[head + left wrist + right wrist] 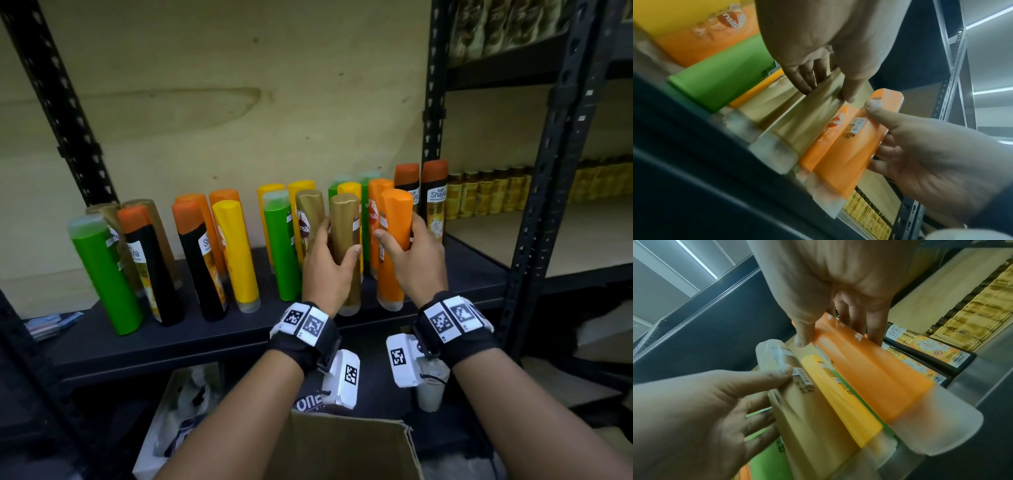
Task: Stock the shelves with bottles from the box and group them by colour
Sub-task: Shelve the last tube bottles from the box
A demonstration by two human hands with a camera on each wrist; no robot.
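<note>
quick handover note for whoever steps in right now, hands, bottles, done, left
Left hand grips a gold bottle; right hand grips an orange bottle. Both bottles stand at the front of the dark shelf.
Done: many bottles are on the shelf, but colours are mixed.
Left: group gold, orange, green and yellow together. The box sits below; its contents are out of sight.

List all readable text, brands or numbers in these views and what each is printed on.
"Safi Shayla": white label of the black bottle with orange cap, far right of the row.
"72": yellow label of the same bottle, right wrist view.
"nsilk" (start hidden): gold bottle behind the left hand.
"one" (partial): dark packaging below the shelf.
Barcode stickers, fine print, wrist-band square codes: unreadable.
</note>
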